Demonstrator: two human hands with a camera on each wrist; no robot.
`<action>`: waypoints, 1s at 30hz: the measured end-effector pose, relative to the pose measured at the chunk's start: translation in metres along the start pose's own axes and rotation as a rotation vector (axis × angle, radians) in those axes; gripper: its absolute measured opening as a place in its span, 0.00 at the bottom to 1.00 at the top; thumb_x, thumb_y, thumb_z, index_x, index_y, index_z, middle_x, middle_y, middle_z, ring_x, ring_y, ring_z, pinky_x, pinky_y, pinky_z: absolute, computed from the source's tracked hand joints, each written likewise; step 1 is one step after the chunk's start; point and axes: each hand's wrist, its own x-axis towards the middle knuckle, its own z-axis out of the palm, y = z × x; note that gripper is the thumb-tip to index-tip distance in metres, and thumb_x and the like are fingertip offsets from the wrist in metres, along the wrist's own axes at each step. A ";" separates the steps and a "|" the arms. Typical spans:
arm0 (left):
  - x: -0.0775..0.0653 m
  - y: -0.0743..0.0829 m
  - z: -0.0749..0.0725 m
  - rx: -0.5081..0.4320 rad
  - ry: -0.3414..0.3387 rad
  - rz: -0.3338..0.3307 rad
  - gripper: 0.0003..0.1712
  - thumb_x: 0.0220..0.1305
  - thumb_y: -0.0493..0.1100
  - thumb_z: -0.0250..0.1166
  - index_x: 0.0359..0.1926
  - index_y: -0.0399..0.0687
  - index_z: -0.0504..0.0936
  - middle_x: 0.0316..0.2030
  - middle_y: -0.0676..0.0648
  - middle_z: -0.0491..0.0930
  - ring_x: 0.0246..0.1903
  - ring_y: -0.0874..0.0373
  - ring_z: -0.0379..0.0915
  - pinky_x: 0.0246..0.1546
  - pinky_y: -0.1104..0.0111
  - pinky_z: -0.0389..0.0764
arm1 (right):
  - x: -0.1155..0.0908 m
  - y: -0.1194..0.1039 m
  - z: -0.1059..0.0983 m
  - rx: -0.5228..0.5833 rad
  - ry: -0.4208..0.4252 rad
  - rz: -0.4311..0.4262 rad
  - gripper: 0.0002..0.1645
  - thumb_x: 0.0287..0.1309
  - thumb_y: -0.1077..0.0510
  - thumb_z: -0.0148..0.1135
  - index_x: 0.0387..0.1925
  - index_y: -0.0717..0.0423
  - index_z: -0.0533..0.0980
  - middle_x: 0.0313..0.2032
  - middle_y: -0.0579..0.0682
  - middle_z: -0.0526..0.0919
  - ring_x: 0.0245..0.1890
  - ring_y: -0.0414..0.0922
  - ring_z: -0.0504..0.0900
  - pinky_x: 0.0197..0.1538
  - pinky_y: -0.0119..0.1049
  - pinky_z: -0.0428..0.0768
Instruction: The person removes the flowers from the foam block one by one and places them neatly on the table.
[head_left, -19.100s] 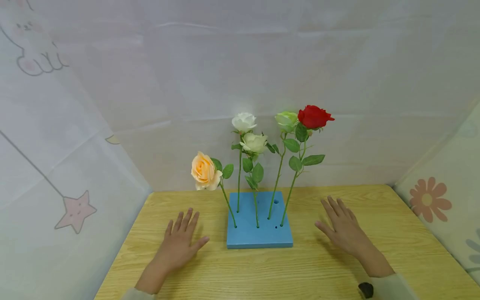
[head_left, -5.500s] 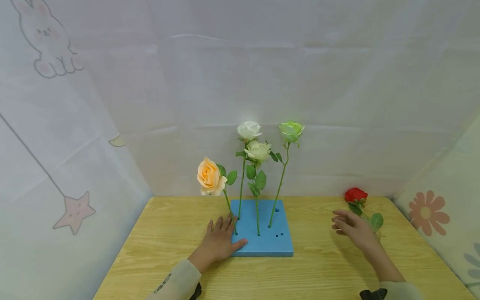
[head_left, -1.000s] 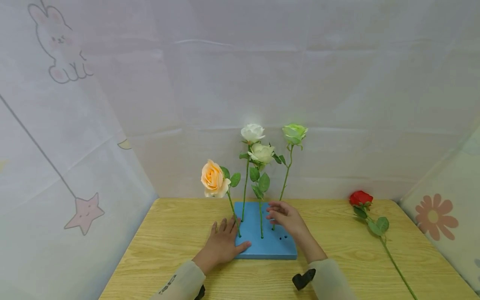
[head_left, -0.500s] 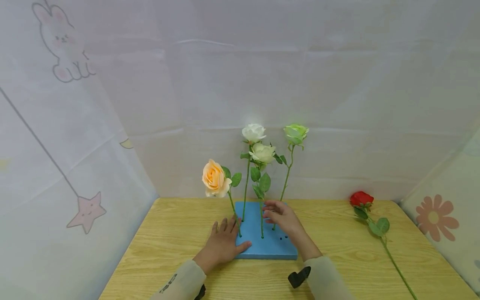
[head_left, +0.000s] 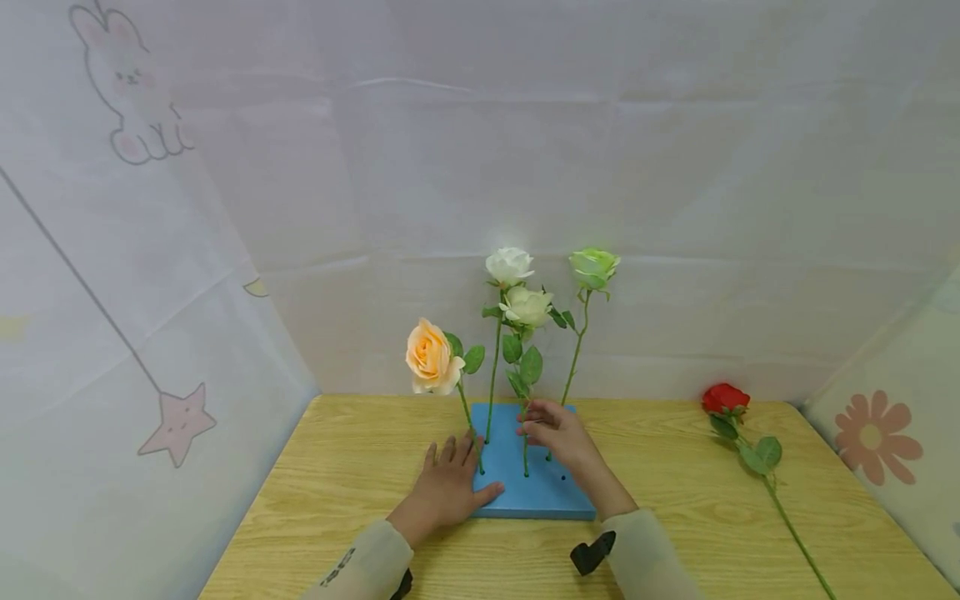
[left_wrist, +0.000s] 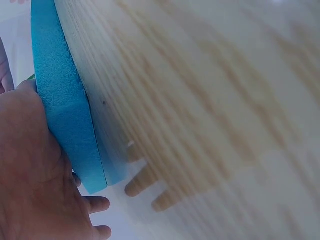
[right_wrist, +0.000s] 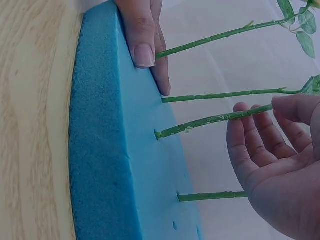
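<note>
Standing upright in the blue block (head_left: 536,498), the cream rose (head_left: 527,307) has its stem (right_wrist: 200,123) in a hole nr the block's middle, a touch toward 6 o'clock. Rt hand (head_left: 564,440) is at that stem below the leaves (head_left: 531,367), fingers loosely bent, thumb close by; can't tell if they actually pinch. Lt hand (head_left: 447,490) rests on the block's edge at approx 8-9 o'clock, fingers straight & spread.

Rose is prob v. light & artificial; stem likely wiry, semi-stiff, apt to bend if pushed sideways. Flecked, rough-looking patches shd help grip. Petals look soft, easily crushed, so best hold is bare stem, btwn hole & leaves, w/ any pull along the stem's line. Block looks like foam, so prob light too & might lift w/ a tight stem.

From the cream bloom, head view: white rose (head_left: 510,266) at 11, green rose (head_left: 595,267) at 2, peach rose (head_left: 432,356) at 8; red rose (head_left: 725,399) lies on the tabletop (head_left: 667,475) at 4, well apart.
</note>
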 end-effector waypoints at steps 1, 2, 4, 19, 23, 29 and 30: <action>0.000 0.000 0.000 0.000 0.001 0.000 0.57 0.65 0.84 0.36 0.82 0.54 0.49 0.80 0.46 0.47 0.76 0.38 0.49 0.71 0.36 0.48 | 0.001 0.000 0.000 -0.001 0.001 0.002 0.27 0.70 0.61 0.63 0.66 0.65 0.71 0.55 0.64 0.81 0.51 0.54 0.86 0.52 0.45 0.84; 0.000 0.000 0.000 0.000 0.001 0.000 0.57 0.65 0.84 0.36 0.82 0.54 0.49 0.80 0.46 0.47 0.76 0.38 0.49 0.71 0.36 0.48 | 0.001 0.001 0.001 -0.001 0.001 0.003 0.27 0.70 0.61 0.63 0.66 0.65 0.71 0.54 0.63 0.82 0.50 0.53 0.86 0.52 0.45 0.84; 0.000 0.000 0.000 -0.001 0.002 -0.001 0.57 0.65 0.84 0.36 0.82 0.53 0.49 0.80 0.46 0.47 0.76 0.38 0.49 0.71 0.36 0.48 | 0.002 0.002 0.001 -0.003 0.002 0.002 0.26 0.70 0.61 0.62 0.66 0.64 0.71 0.54 0.62 0.82 0.50 0.52 0.86 0.52 0.45 0.83; 0.001 0.000 0.001 0.000 0.007 -0.001 0.56 0.66 0.83 0.39 0.82 0.53 0.49 0.80 0.45 0.48 0.76 0.37 0.49 0.71 0.35 0.48 | 0.001 0.001 0.006 -0.009 -0.001 0.016 0.20 0.69 0.64 0.62 0.61 0.62 0.75 0.51 0.59 0.85 0.47 0.48 0.87 0.53 0.46 0.83; 0.001 -0.001 0.002 -0.001 0.019 0.004 0.57 0.65 0.84 0.37 0.82 0.53 0.49 0.80 0.45 0.49 0.76 0.37 0.50 0.71 0.35 0.49 | 0.002 0.001 0.007 0.000 0.008 0.025 0.19 0.69 0.65 0.62 0.60 0.60 0.76 0.50 0.59 0.85 0.46 0.48 0.87 0.52 0.45 0.84; 0.001 0.000 0.002 0.001 0.017 0.004 0.57 0.65 0.83 0.37 0.82 0.53 0.50 0.80 0.45 0.49 0.76 0.37 0.50 0.71 0.35 0.49 | 0.001 0.001 0.007 0.000 0.011 0.008 0.20 0.69 0.66 0.61 0.61 0.64 0.75 0.50 0.59 0.85 0.46 0.48 0.87 0.51 0.44 0.84; 0.000 0.000 0.001 -0.001 0.015 0.003 0.57 0.65 0.83 0.38 0.82 0.52 0.50 0.80 0.44 0.49 0.76 0.37 0.50 0.71 0.35 0.49 | 0.000 0.000 0.008 0.000 0.013 0.006 0.20 0.69 0.66 0.61 0.61 0.65 0.75 0.50 0.60 0.85 0.46 0.48 0.87 0.51 0.44 0.84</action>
